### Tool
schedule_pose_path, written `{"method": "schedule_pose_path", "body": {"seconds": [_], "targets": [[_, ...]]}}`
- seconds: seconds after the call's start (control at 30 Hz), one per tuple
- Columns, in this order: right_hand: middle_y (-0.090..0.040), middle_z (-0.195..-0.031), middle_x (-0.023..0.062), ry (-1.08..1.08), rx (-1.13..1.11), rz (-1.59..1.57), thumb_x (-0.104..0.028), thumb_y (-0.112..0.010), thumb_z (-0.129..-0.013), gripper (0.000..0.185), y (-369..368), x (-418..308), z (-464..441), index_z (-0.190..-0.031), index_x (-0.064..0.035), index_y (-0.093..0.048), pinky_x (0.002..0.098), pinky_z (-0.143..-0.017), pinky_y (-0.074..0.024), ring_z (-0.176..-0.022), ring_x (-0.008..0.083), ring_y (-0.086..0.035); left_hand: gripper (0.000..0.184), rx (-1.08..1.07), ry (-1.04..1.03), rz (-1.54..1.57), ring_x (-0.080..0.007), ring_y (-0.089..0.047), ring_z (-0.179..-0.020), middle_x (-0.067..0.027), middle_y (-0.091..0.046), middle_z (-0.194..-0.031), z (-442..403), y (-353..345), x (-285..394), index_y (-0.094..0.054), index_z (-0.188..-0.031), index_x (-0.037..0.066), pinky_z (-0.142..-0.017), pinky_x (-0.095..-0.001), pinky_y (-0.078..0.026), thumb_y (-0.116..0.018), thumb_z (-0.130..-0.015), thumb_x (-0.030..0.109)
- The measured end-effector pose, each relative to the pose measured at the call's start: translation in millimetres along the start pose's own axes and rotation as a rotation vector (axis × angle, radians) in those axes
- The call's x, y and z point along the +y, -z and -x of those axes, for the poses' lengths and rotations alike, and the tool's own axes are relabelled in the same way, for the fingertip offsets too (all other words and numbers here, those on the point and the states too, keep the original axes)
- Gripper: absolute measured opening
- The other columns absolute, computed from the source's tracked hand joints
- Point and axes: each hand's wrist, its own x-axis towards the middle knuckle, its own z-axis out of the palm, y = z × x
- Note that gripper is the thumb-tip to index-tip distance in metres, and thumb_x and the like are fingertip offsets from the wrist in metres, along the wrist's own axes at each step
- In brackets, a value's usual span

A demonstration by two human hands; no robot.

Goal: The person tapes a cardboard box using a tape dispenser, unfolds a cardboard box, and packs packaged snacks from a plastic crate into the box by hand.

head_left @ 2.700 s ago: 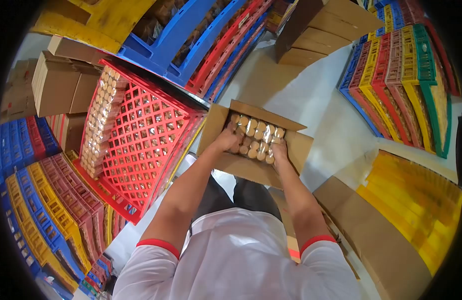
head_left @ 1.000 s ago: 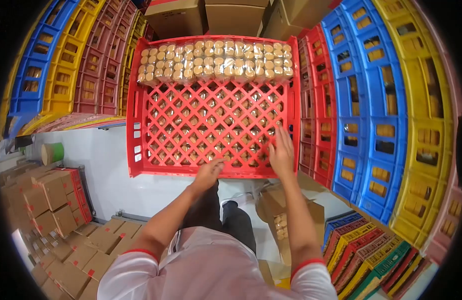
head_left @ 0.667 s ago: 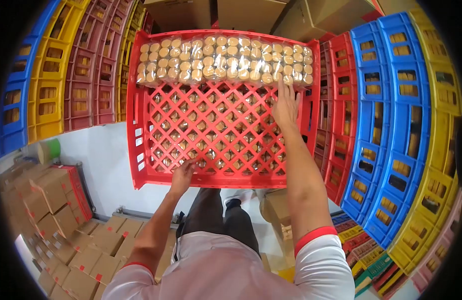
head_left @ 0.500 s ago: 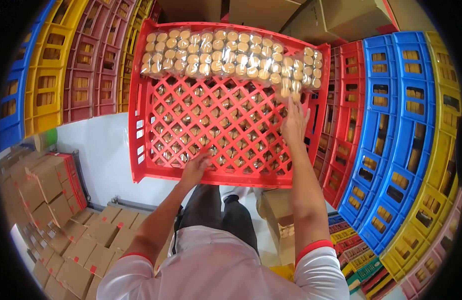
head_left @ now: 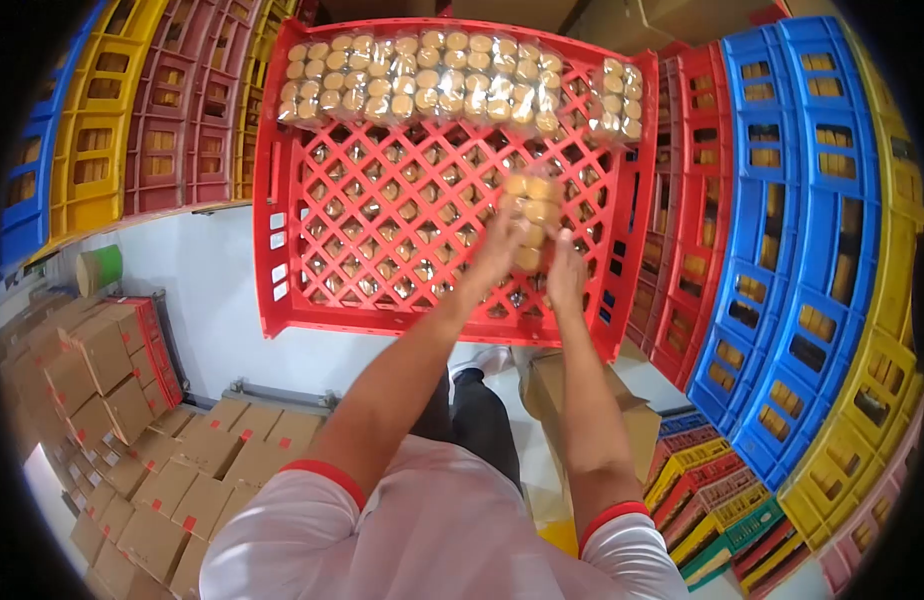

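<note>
A clear packet of round tan biscuits (head_left: 535, 190) is held between my two hands above the red crate (head_left: 432, 322). My left hand (head_left: 499, 247) grips its left side, with the fingers closed. On the lower right side, my right hand (head_left: 566, 268) has its fingers against the wrapper; some fingertips are hidden. Along the crate's far side lies a row of similar biscuit packets (head_left: 422, 80). One separate biscuit packet (head_left: 615, 100) lies at the far right corner, with a gap between it and the row. More biscuits show through the crate's lattice bottom.
Blue crates (head_left: 752, 250) and yellow crates (head_left: 887, 370) filled with biscuits are stacked at the right. Yellow and pink crates (head_left: 167, 110) stand at the left. Cardboard boxes (head_left: 182, 460) fill the lower left, and an open carton (head_left: 622, 420) stands below the red crate.
The biscuit packet has come away from the far row toward me, leaving a gap. My left hand has moved up and right from the near rim onto it; my right hand has moved nearer.
</note>
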Motion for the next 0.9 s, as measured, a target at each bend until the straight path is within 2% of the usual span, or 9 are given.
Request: {"method": "schedule_pose_path", "body": {"seconds": [0.07,0.23,0.33,0.4,0.47,0.53,0.63,0.8,0.9], "targets": [[-0.066,-0.140,0.0251,-0.020,0.006,-0.109,-0.056,-0.029,-0.113,0.072,2.4,2.1,-2.2,-0.142,-0.0001,-0.063,0.0452,-0.110,-0.0434,-0.129,0.0375,-0.061,0.072,0.144,0.165,0.302,-0.0299,-0.054,-0.138,-0.0196,-0.053,-0.152,10.4,6.8,53.4,-0.030,-0.163,0.006,-0.116,-0.0437,-0.044,-0.062,-0.106,0.035],[-0.052,-0.156,0.0207,-0.448,-0.011,-0.683,-0.055,-0.029,-0.114,0.076,-25.8,36.9,-33.1,-0.153,0.0068,-0.048,0.0394,-0.121,-0.0342,-0.141,0.0291,-0.050,0.078,0.007,0.046,-0.076,-0.0256,-0.055,-0.136,-0.0169,-0.053,-0.151,-10.9,37.1,5.9,-0.027,-0.164,0.006,-0.113,-0.0414,-0.048,-0.068,-0.102,0.028],[-0.047,-0.160,0.0204,-0.249,-0.121,-0.499,-0.055,-0.034,-0.113,0.076,-44.5,60.6,-31.5,-0.157,0.0059,-0.042,0.0391,-0.124,-0.0295,-0.146,0.0291,-0.045,0.076,-0.078,0.085,0.011,-0.0247,-0.056,-0.132,-0.0154,-0.054,-0.151,-5.3,28.0,8.5,-0.031,-0.161,0.004,-0.111,-0.0406,-0.050,-0.070,-0.100,0.024],[-0.055,-0.151,0.0178,-0.158,-0.146,-0.628,-0.054,-0.047,-0.110,0.073,-64.4,132.8,-48.9,-0.159,-0.0001,-0.041,0.0419,-0.116,-0.0445,-0.140,0.0311,-0.053,0.069,-0.120,0.116,0.097,-0.0236,-0.058,-0.129,-0.0135,-0.055,-0.148,3.3,41.7,26.5,-0.036,-0.158,0.002,-0.109,-0.0397,-0.051,-0.069,-0.100,0.022],[-0.063,-0.138,0.0137,-0.222,-0.389,-1.014,-0.046,-0.060,-0.105,0.061,-24.3,30.3,-9.2,-0.149,-0.0061,-0.049,0.0445,-0.094,-0.0630,-0.120,0.0279,-0.068,0.064,-0.133,0.083,0.154,-0.0227,-0.060,-0.126,-0.0117,-0.058,-0.144,22.0,33.6,10.7,-0.041,-0.155,0.001,-0.107,-0.0388,-0.052,-0.067,-0.100,0.021],[-0.056,-0.147,0.0169,-0.201,-0.227,-0.872,-0.027,-0.070,-0.097,0.064,-54.4,61.4,-27.6,-0.153,-0.0078,-0.046,0.0477,-0.087,-0.0643,-0.118,0.0344,-0.068,0.058,-0.124,0.065,0.227,-0.0218,-0.061,-0.123,-0.0099,-0.062,-0.140,34.5,40.1,1.4,-0.045,-0.151,0.001,-0.105,-0.0379,-0.053,-0.065,-0.100,0.020],[-0.040,-0.161,0.0246,0.242,-0.015,-0.133,-0.018,-0.074,-0.090,0.087,-74.2,18.5,-7.8,-0.166,-0.0097,-0.032,0.0491,-0.121,-0.0370,-0.147,0.0403,-0.042,0.071,0.044,-0.003,0.123,-0.0223,-0.061,-0.124,-0.0101,-0.063,-0.140,40.2,73.4,-21.3,-0.033,-0.161,0.002,-0.107,-0.0381,-0.051,-0.066,-0.102,0.024],[-0.039,-0.159,0.0272,0.360,0.038,0.128,-0.013,-0.070,-0.092,0.079,-123.4,-39.2,44.3,-0.163,-0.0066,-0.036,0.0510,-0.121,-0.0361,-0.146,0.0467,-0.041,0.102,0.221,-0.065,0.155,-0.0322,-0.036,-0.151,-0.0188,-0.034,-0.164,68.0,74.6,11.2,0.003,-0.169,0.005,-0.122,-0.0416,-0.036,-0.068,-0.103,0.036],[-0.044,-0.155,0.0279,0.492,-0.187,0.026,-0.010,-0.067,-0.094,0.070,-141.2,-28.8,49.4,-0.158,-0.0014,-0.041,0.0513,-0.118,-0.0401,-0.142,0.0465,-0.047,0.091,0.365,-0.116,-0.004,-0.0281,-0.047,-0.138,-0.0150,-0.046,-0.155,72.8,106.4,27.4,-0.016,-0.167,0.003,-0.116,-0.0407,-0.043,-0.070,-0.097,0.024]]}}
